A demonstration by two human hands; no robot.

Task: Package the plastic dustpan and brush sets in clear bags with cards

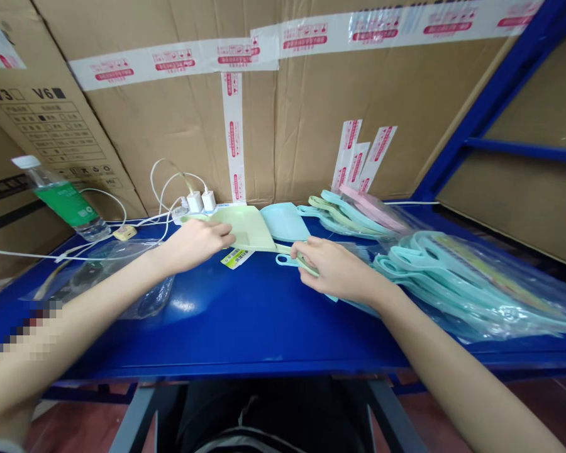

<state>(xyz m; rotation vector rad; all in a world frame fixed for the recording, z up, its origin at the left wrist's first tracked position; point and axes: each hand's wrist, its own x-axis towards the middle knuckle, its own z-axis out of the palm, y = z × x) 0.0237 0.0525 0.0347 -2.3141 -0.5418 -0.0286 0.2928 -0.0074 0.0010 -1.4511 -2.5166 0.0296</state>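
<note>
A pale green dustpan [246, 228] lies toward the back of the blue table, tilted slightly. My left hand [200, 242] is closed on its left side, fingertips at the near edge. My right hand [332, 264] is wrapped round a pale green handle [306, 263]; whether it belongs to a brush or to the dustpan I cannot tell. Behind and between the hands lies a light blue dustpan [284, 221]. A light blue handle end with a hanging hole [283, 259] pokes out beside my right fingers. Under the green dustpan sits a yellow-green label [237, 257].
Bagged turquoise dustpans and handles [434, 264] lie at right, with pink, green and blue ones [353, 211] behind. At left stand a water bottle [68, 201], white cables, chargers [201, 201] and a clear plastic bag [146, 296]. Cardboard [179, 126] walls the back; a blue frame [481, 107] rises at right.
</note>
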